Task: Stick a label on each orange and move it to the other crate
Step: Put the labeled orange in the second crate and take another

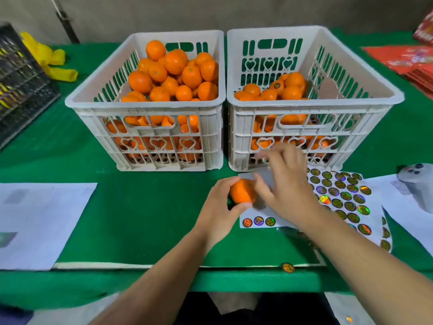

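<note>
Orange fruit first: one orange [241,191] sits low over the green table [145,207], just in front of the two white crates, gripped by the left hand [218,207] with thumb and fingers curled round it. The right hand [285,186] comes in from three o'clock, fingers spread and loosely bent, their tips at the fruit; it is blurred, so whether a label is pinched there I cannot tell. This looks like the sticking step. The sticker sheet [344,195] lies under that hand. Next, I'd judge, the fruit goes to the half-filled crate [314,102] at one o'clock, not the heaped crate [145,102] at eleven.
</note>
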